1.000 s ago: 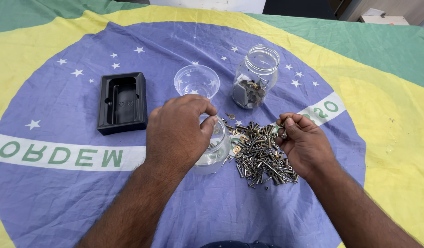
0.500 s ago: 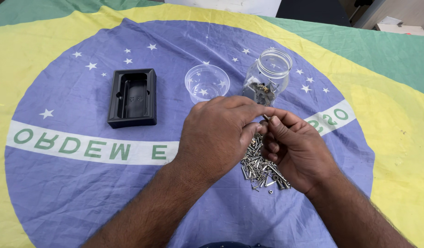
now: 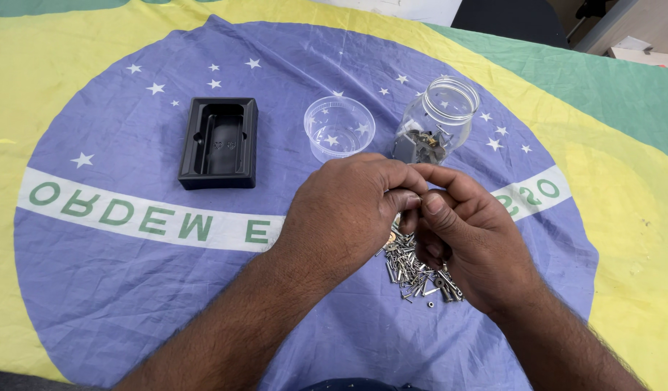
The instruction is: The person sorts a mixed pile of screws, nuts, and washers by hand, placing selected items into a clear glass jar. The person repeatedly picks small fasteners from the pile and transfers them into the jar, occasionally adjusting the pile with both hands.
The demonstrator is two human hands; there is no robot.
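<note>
Both hands meet above a pile of small metal screws on the flag-covered counter. Left hand and right hand pinch fingertips together on something tiny, seemingly sorting; the piece itself is hidden.

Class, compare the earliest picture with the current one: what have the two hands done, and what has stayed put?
The left hand has let go of the clear cup it was pressing beside the pile and risen to meet the right hand. Their fingertips now pinch together above the pile of small metal parts; what they hold is hidden. The black tray, the empty clear cup and the glass jar stayed where they were.
</note>
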